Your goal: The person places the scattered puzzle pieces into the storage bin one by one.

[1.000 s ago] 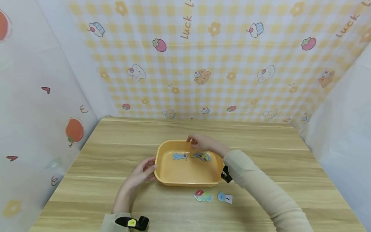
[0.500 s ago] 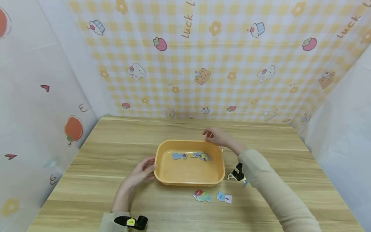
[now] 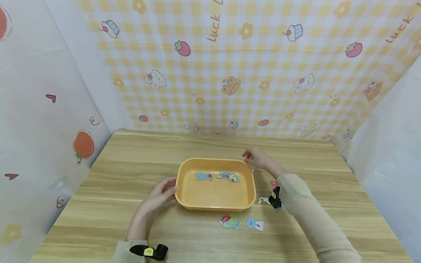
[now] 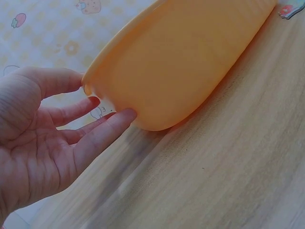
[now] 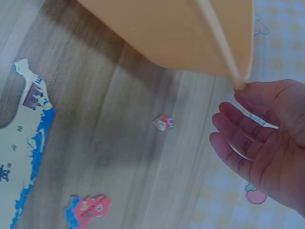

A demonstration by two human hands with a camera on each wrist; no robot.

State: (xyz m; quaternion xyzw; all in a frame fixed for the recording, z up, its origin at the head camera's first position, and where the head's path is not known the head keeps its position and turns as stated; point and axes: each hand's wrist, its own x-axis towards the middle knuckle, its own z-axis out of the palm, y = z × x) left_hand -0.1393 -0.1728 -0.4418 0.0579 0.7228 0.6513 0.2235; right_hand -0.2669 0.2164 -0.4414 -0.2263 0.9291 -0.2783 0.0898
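Note:
A yellow tray (image 3: 213,209) stands on the table. My left hand (image 3: 160,195) grips its left side, thumb at the rim and fingertips against the outer wall (image 4: 181,62). At the back right corner is my right hand (image 3: 261,160); the right wrist view shows its thumb touching the rim and the other fingers (image 5: 236,136) loosely bent, holding nothing. Inside the tray lie a blue piece (image 3: 204,176) and a multicoloured piece (image 3: 231,178). In front of it are a red-green piece (image 3: 229,222) and a blue-white piece (image 3: 254,224).
Right of the tray, a cream-blue piece (image 5: 33,124) is partly hidden by the wrist camera (image 3: 275,198) in the head view. A pink-blue piece (image 5: 88,210) and a small red piece (image 5: 163,123) lie nearby. A checked cloth (image 3: 204,73) hangs behind the table.
My right hand has moved rightward along the tray's back edge to the corner. Pieces right of the tray have come into view from behind the sleeve. My left hand stays put.

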